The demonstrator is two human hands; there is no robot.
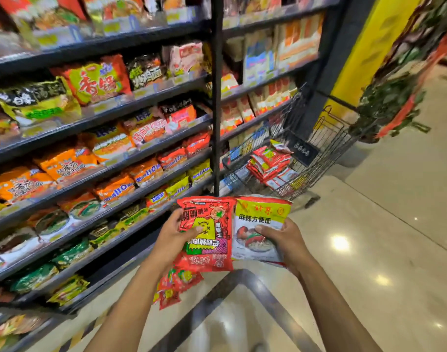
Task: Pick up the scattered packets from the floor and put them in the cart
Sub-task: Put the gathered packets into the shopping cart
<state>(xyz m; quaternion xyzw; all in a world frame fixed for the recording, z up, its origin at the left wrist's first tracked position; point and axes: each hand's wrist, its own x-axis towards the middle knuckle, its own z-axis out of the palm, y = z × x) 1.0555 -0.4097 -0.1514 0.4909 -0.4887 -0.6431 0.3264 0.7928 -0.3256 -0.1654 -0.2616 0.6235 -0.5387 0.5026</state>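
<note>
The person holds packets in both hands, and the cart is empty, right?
Not quite. The head view shows the cart is not empty: a pile of red packets lies inside it. The rest is right: the left hand holds a red packet, the right hand a yellow and white packet.

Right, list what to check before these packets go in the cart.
1. Left hand grips the red packet: ok.
2. Right hand grips the yellow-and-white packet: ok.
3. Cart top open, nothing across it: ok.
4. Room beside the stacked packets in the cart: ok.
5. Cart within arm's reach: cannot tell.
6. Floor cleared: not ok, loose red packets lie below the hands.
</note>
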